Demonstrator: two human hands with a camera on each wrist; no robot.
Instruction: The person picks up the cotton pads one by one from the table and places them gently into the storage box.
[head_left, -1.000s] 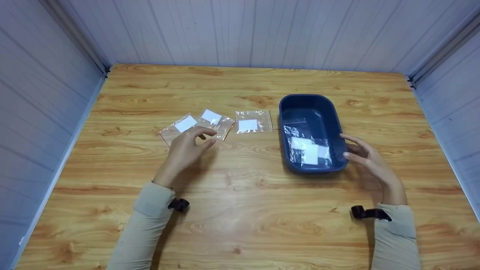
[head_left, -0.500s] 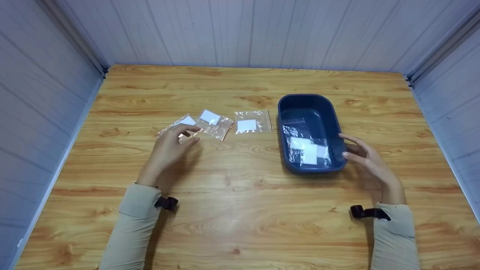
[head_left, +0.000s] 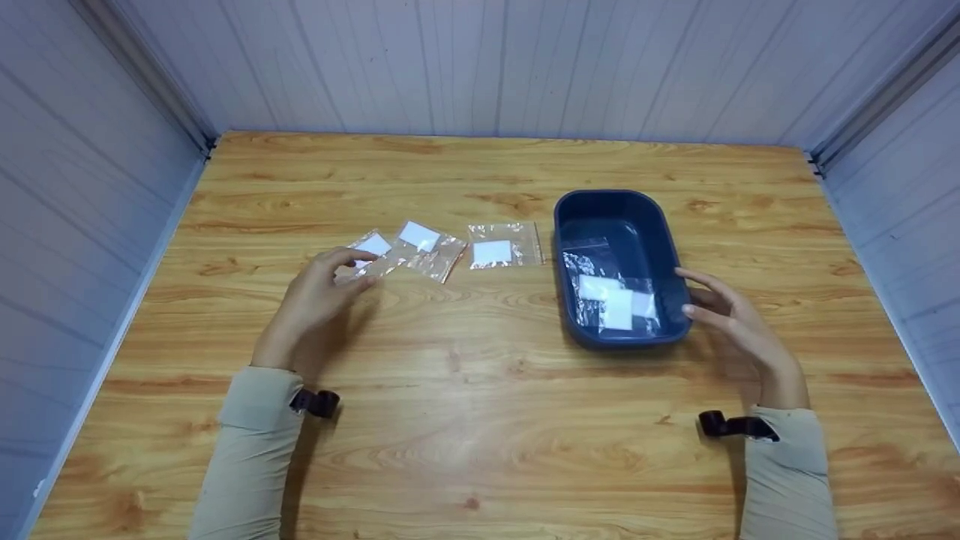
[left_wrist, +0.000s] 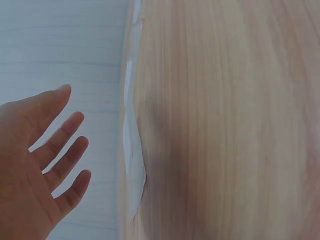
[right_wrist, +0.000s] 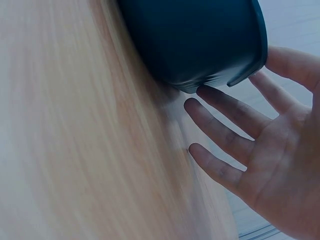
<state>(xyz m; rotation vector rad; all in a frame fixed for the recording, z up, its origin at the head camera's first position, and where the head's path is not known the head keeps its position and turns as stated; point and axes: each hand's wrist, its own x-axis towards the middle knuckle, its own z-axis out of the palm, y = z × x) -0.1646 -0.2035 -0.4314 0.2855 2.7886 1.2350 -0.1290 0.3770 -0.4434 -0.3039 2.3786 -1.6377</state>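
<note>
My left hand [head_left: 319, 289] is held over the leftmost clear zip bag [head_left: 373, 245], partly covering it, fingers apart with nothing between them. That bag has a white rectangle inside. In the left wrist view the bags show edge-on as a thin clear strip [left_wrist: 132, 150], apart from the fingers. Beside it lie a second zip bag [head_left: 431, 251], tilted, and a third zip bag [head_left: 506, 246] lying straighter, each with a white rectangle. My right hand [head_left: 739, 319] touches the right side of a dark blue plastic bin [head_left: 667, 247] with thumb and fingertips, its fingers fairly straight in the right wrist view.
Several more zip bags [head_left: 616, 307] with white rectangles lie overlapping in the near part of the bin. Everything stands on a wood-grain table [head_left: 465, 420]. Pale panelled walls [head_left: 465, 67] rise along its back and both sides.
My left hand has moved left, from beside the middle of the two left bags to the leftmost bag. The right hand stays at the bin. The bags lie where they were.
</note>
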